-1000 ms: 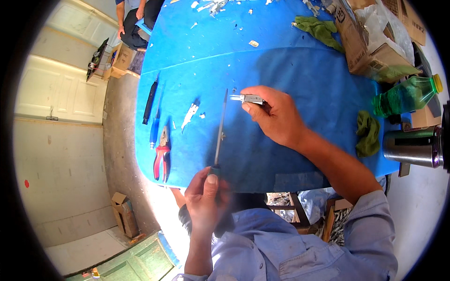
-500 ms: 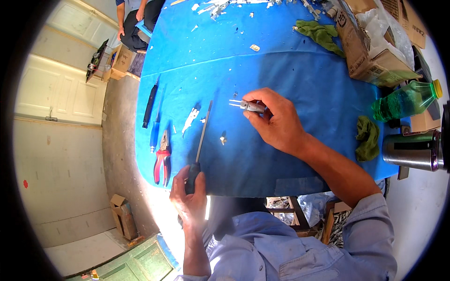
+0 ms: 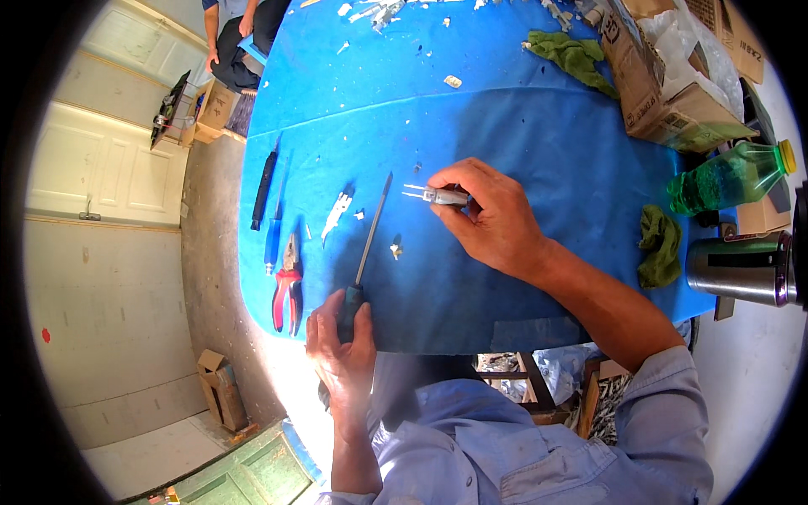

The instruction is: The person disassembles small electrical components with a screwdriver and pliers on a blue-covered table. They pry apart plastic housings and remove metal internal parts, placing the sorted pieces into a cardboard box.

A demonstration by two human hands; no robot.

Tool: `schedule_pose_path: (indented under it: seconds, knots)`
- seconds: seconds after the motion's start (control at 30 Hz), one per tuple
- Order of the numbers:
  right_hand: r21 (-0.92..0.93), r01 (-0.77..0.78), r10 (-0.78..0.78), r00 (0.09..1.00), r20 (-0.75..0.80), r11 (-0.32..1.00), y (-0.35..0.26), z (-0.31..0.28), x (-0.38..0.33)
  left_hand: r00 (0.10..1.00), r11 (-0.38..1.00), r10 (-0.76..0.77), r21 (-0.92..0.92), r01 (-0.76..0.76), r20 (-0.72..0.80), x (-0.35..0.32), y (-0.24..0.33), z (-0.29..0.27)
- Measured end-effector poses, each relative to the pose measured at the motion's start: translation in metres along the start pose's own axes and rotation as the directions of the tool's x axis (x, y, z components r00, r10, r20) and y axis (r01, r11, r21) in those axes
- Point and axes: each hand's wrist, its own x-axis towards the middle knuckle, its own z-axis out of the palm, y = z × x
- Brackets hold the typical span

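Pinched between thumb and fingers of the right hand (image 3: 497, 210), above the surface (image 3: 438, 311): small grey metal part (image 3: 444, 197), with two thin prongs directed left. Clamped in the left hand (image 3: 343, 345), by its dark handle: long-shafted screwdriver (image 3: 370, 240), inclined with tip up and to the right. Tip near the prongs, apart from them. Hands well apart from each other, each closed on its own item.

On the blue covering, between screwdriver and right forearm: small off-white piece (image 3: 396, 252). Left of the screwdriver shaft: pale, elongated fragment (image 3: 337, 215), with a smaller white chip (image 3: 359, 215) just beside it.

Toward the left edge: pliers (image 3: 287, 295) with red and black grips, jaws directed away from the body. Beyond the pliers: blue-handled tool (image 3: 272, 242) with thin shaft, and black tool (image 3: 264, 189) just beside it.

On the right side: crumpled green cloth (image 3: 659, 246), near a steel mug (image 3: 741, 268) and a green bottle (image 3: 722, 178) with yellow cap. Farther back: opened cardboard box (image 3: 686, 118) containing clear plastic, with second green cloth (image 3: 572, 61) at its left. At the far edge: scattered metallic scraps (image 3: 383, 13). Beyond the far left corner: seated person (image 3: 236, 46), partly in view.
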Motion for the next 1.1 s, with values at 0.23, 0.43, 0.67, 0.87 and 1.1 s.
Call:
schedule_pose_path:
  seconds: [0.23,0.43,0.67,0.87,1.1]
  knots:
    - [-0.059,0.07,-0.074,0.995,-0.073,0.996,0.007,0.007,-0.003,0.999,0.998,-0.021,0.067,0.018,0.041,0.003,0.004,-0.002]
    - [-0.072,0.037,-0.039,0.999,-0.033,0.997,0.003,0.004,-0.003,0.999,0.998,-0.01,0.065,0.007,0.04,0.004,0.002,-0.001]
    - [-0.093,0.078,-0.079,0.997,-0.008,0.993,0.0,0.002,-0.003,0.986,0.982,0.161,0.092,-0.165,0.042,-0.001,-0.011,0.0]
    - [-0.082,0.096,-0.098,0.995,-0.018,0.992,-0.004,0.001,-0.003,0.999,0.998,0.051,0.034,-0.052,0.011,-0.001,-0.008,0.002]
    - [-0.087,0.103,-0.105,0.994,-0.02,0.991,-0.004,0.001,-0.004,0.999,0.994,0.027,0.101,-0.03,0.036,0.004,0.004,-0.001]
